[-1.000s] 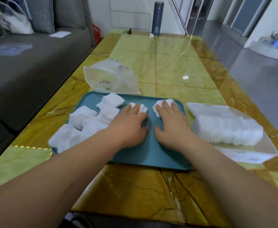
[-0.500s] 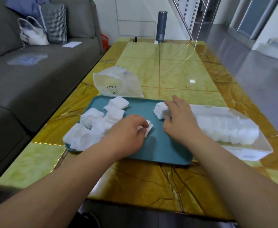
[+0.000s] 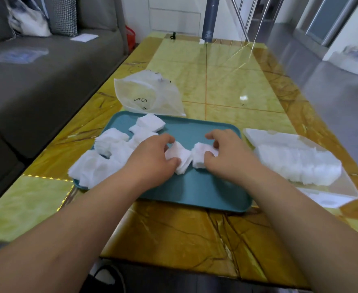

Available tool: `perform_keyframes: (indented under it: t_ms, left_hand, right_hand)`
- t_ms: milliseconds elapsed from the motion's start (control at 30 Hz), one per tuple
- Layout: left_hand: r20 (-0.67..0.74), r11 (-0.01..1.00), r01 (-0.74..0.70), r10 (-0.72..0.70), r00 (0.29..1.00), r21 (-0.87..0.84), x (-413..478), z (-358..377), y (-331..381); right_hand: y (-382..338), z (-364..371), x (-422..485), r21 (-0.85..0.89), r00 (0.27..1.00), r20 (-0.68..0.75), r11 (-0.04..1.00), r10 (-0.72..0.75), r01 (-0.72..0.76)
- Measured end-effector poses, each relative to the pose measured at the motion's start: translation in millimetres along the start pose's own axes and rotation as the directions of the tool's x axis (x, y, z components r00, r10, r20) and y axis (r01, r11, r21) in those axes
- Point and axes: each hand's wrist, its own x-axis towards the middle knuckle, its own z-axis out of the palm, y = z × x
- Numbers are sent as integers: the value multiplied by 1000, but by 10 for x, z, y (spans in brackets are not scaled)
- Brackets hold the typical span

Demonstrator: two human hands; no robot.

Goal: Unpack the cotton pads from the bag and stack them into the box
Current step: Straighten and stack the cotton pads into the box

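Left hand (image 3: 152, 163) and right hand (image 3: 226, 157), both bare, each joined to an uncovered forearm (image 3: 72, 233) that looks broad near the wide-angle lens and narrows toward the wrist. The fingers (image 3: 213, 135) are short with rounded tips; nail detail is too blurred to tell. Beneath the near edge of the counter (image 3: 173, 235) lies a dark shape (image 3: 108, 278) with a pale band, and whether it is footwear cannot be told.

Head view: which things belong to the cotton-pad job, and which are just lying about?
Job: left hand pinching a small stack of white square cotton pads; right hand pinching a second pad stack; loose white pad pile; teal plastic tray; clear plastic bag; clear plastic box.
Lying about: grey cylindrical flask; white handbag; checked cushion; white paper slip.
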Motion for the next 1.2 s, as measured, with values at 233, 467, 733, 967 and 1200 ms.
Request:
perform_keyframes:
  t_ms: [233, 467, 733, 967, 1200]
  left_hand:
    - [-127, 981, -190, 192, 973, 31, -113, -58, 81]
    - [-91, 957, -256, 246, 965, -134, -198, -78, 216]
    - [137, 838, -107, 211, 968, -535, -175, -10, 325]
    - [159, 731, 11, 133, 978, -682, -182, -85, 352]
    - [113, 735, -44, 163, 980, -677, -225, -69, 384]
  right_hand:
    - [103, -42, -142, 67, 1000, 7, 998, -14, 13]
    - [175, -62, -257, 229, 980, -136, 958, -147, 175]
    - [170, -121, -346, 469, 969, -190, 852, -160, 232]
    - [206, -154, -346, 644, 971, -212, 763, 106, 57]
    - [204, -157, -355, 740, 977, -168, 672, 133, 36]
